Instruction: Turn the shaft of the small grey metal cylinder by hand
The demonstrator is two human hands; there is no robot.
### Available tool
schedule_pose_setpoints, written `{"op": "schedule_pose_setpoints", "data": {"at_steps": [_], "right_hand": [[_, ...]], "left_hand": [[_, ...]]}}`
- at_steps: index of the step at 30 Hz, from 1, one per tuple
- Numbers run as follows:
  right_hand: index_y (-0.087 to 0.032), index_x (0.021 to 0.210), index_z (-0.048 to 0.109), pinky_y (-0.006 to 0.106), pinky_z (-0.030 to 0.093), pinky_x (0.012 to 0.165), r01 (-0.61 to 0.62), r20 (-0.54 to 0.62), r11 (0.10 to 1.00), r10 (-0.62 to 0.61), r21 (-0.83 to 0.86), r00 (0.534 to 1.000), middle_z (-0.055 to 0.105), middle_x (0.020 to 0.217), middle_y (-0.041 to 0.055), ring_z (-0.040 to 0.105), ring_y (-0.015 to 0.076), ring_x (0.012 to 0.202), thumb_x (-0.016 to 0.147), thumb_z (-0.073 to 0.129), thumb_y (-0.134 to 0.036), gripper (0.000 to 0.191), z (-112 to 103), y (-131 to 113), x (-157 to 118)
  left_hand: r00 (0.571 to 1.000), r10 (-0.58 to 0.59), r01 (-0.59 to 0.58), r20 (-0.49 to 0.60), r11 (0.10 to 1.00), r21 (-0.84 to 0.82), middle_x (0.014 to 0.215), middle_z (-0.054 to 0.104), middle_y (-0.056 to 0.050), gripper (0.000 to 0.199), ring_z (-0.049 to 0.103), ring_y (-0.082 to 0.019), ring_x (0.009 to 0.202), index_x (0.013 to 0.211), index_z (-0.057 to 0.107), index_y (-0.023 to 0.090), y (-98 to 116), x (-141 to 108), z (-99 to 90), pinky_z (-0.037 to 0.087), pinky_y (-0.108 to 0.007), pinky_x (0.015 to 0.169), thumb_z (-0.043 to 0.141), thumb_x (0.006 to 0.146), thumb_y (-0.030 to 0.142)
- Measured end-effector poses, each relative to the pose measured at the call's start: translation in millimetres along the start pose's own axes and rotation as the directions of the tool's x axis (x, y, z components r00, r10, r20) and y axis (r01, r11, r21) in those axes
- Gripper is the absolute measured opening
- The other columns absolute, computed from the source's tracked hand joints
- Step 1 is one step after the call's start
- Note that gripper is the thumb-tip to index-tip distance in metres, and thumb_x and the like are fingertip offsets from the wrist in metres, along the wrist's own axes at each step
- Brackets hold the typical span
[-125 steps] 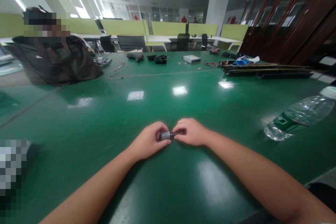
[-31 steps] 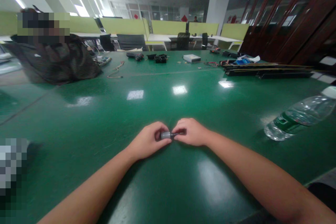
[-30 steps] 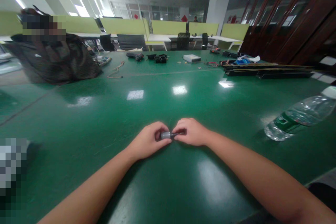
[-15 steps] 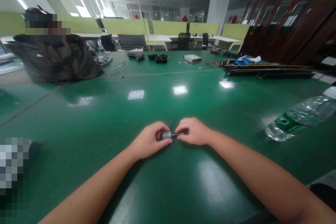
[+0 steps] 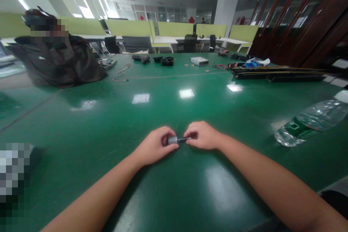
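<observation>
Holding grey cylinder [image 5: 173, 140]: left fingers [image 5: 171, 147]; pinching dark end [image 5: 181, 140]: right fingers [image 5: 192, 142]. Capped bottle [image 5: 303, 127]: contents unclear.

No readable text (label [image 5: 302, 128] blurred).

The smooth green worktop [image 5: 174, 110] has a high gloss that mirrors the ceiling lights, and on it the bottle [image 5: 318, 117] is clear, shiny plastic, its cap [image 5: 342, 96] white plastic. The small cylinder [image 5: 173, 140] looks smooth with a faint sheen, metal or plastic being hard to tell, while the slim dark rod [image 5: 181, 140] catches small glints. Dull, creased cloth makes up the bag [image 5: 70, 65]; the cabinet [image 5: 292, 21] is polished dark wood with glass panes.
</observation>
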State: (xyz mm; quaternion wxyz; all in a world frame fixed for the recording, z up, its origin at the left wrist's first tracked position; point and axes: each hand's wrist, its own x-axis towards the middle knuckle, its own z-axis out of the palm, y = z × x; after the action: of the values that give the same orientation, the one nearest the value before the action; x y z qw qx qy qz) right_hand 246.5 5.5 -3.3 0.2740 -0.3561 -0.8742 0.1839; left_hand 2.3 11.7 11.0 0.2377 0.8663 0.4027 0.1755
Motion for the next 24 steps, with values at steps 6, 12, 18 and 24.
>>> {"op": "schedule_pose_setpoints", "data": {"at_steps": [6,12,18,24], "right_hand": [[-0.018,0.087,0.074,0.025,0.045,0.072,-0.025,0.016,1.0,0.025,0.008,1.0,0.069,0.081,0.0021,0.061,0.0139,0.076,0.075,0.072,-0.017,0.012,-3.4,0.0,-1.1],[-0.017,0.086,0.074,0.024,0.045,0.072,-0.058,0.028,0.998,0.057,0.026,0.998,0.069,0.082,0.0023,0.061,0.0136,0.076,0.074,0.072,-0.016,0.012,-5.9,1.6,-2.3],[-0.018,0.086,0.075,0.025,0.046,0.072,-0.062,0.029,0.998,0.062,0.019,0.998,0.069,0.082,0.0024,0.062,0.0138,0.076,0.074,0.072,-0.017,0.012,-6.7,1.6,-2.0],[-0.019,0.088,0.077,0.025,0.047,0.071,-0.14,0.06,0.99,0.14,0.005,0.988,0.07,0.083,0.0025,0.063,0.0136,0.076,0.074,0.073,-0.018,0.014,-17.1,12.4,-4.9]], "left_hand": [[1.0,-0.011,0.011,0.005,1.0,-0.005,0.074,0.058,0.001,0.028,0.053,-0.015,0.065,0.097,0.064,0.02,0.6,0.0,-0.1,0.039,-0.025,0.059,0.068,0.082,0.042],[1.0,-0.007,0.007,0.002,1.0,-0.008,0.074,0.058,0.001,0.028,0.053,-0.015,0.065,0.097,0.064,0.019,1.6,-0.2,-0.6,0.04,-0.025,0.059,0.067,0.082,0.043],[1.0,0.008,-0.008,-0.004,1.0,-0.012,0.075,0.058,0.0,0.028,0.053,-0.015,0.065,0.096,0.064,0.019,2.1,-0.2,-1.9,0.04,-0.025,0.059,0.067,0.082,0.043],[1.0,0.005,-0.005,-0.009,1.0,-0.012,0.073,0.057,0.001,0.027,0.053,-0.015,0.064,0.094,0.063,0.019,1.6,-0.4,-1.3,0.04,-0.024,0.058,0.066,0.083,0.044]]}}
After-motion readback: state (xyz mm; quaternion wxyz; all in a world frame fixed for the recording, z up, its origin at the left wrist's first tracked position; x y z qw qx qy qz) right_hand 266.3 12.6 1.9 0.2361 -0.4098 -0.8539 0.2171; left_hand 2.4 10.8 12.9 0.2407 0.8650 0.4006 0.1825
